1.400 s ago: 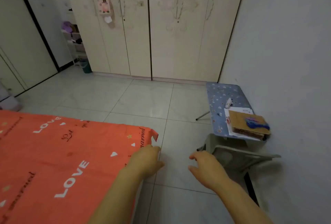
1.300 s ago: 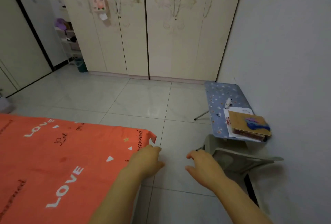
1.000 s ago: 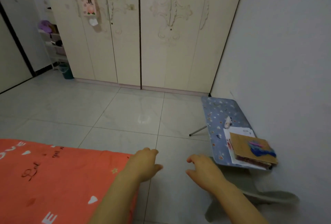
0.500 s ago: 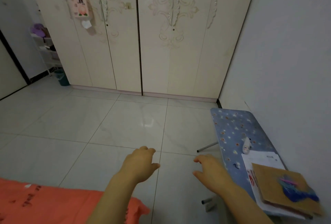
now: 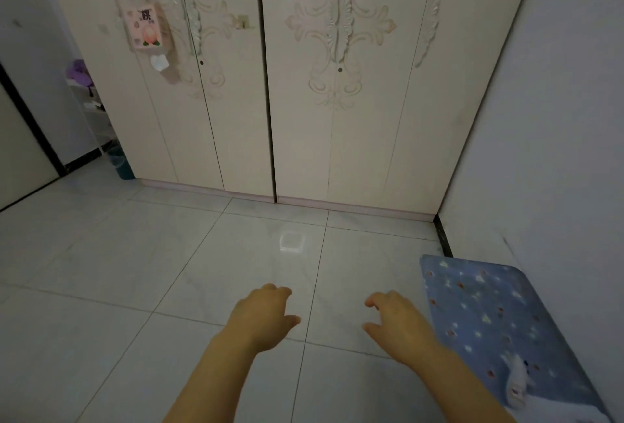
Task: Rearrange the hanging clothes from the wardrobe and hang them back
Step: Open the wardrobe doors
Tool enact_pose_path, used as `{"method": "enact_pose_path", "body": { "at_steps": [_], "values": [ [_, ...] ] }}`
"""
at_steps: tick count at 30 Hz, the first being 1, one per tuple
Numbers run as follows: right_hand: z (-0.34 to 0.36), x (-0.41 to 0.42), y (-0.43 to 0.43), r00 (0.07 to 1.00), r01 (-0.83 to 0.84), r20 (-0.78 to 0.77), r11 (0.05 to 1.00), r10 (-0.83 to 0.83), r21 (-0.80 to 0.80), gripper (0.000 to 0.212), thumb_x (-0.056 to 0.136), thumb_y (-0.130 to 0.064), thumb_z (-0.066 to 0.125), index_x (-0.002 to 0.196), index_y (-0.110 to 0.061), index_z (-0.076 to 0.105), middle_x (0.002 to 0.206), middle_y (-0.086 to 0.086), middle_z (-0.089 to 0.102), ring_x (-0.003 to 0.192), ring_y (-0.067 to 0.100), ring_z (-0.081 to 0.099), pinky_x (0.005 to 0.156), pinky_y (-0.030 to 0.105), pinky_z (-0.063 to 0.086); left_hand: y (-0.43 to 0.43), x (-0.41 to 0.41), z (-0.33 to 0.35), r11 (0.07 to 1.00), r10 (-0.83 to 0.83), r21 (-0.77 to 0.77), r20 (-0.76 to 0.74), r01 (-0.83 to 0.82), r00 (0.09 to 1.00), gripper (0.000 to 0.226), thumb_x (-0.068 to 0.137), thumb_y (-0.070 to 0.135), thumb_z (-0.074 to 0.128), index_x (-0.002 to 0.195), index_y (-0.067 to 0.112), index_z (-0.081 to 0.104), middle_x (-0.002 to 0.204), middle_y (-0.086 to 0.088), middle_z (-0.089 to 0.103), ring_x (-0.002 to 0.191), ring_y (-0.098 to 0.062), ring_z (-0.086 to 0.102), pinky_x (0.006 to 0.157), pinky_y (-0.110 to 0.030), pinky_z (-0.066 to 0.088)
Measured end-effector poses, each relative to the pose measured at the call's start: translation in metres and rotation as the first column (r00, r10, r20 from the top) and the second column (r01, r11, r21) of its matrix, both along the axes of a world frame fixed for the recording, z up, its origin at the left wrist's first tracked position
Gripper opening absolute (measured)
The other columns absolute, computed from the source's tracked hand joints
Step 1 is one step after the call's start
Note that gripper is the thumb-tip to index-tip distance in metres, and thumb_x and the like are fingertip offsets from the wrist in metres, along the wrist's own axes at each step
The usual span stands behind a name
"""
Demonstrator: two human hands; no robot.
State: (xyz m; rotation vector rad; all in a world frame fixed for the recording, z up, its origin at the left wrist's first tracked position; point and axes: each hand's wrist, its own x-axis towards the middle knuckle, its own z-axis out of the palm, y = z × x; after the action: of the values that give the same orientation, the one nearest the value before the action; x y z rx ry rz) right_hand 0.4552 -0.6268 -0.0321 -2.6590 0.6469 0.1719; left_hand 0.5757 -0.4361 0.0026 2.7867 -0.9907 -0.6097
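Note:
A cream wardrobe point(image 5: 304, 91) with carved ornament fills the far wall, and all its doors are closed, so no clothes show. My left hand point(image 5: 261, 318) and my right hand point(image 5: 396, 324) reach forward over the white tiled floor, well short of the doors. Both hold nothing, and their fingers hang loosely curled.
A low blue table point(image 5: 496, 321) with a star print stands at the right against the wall, a small white bottle point(image 5: 515, 385) on it. A pink tissue pack point(image 5: 146, 28) hangs on the left door. Shelves point(image 5: 91, 105) and a teal bin point(image 5: 121, 166) sit left of the wardrobe.
The view has moved forward and up toward the wardrobe. The orange bed cover and the chair have dropped out of sight. Both hands stay held out in front, empty.

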Motion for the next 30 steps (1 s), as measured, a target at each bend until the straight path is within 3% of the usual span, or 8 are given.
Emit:
{"method": "enact_pose_path", "body": {
  "at_steps": [22,30],
  "values": [
    [0.002,0.385,-0.224,0.998,0.052,-0.033,0.999,-0.052,-0.011,0.041,0.094,-0.037,0.051,0.132,-0.022,0.044,0.13,0.001,0.045,0.118,0.015,0.045,0.098,0.024,0.038,-0.232,0.402,-0.009,0.997,-0.08,0.009,-0.008,0.08,0.997,0.058,0.095,0.044,0.044,0.145,0.019,0.028,0.145,-0.005,0.035,0.129,-0.022,0.038,0.104,-0.034,0.036],
    [0.002,0.524,-0.337,0.999,-0.026,-0.027,1.0,0.027,0.014,0.042,0.093,-0.036,0.052,0.132,-0.02,0.045,0.13,0.004,0.046,0.119,0.016,0.046,0.095,0.021,0.038,-0.338,0.526,-0.003,0.999,-0.037,0.026,0.007,0.037,0.999,0.058,0.095,0.045,0.044,0.144,0.019,0.029,0.145,-0.005,0.035,0.13,-0.022,0.037,0.105,-0.034,0.034]
  ]
}}
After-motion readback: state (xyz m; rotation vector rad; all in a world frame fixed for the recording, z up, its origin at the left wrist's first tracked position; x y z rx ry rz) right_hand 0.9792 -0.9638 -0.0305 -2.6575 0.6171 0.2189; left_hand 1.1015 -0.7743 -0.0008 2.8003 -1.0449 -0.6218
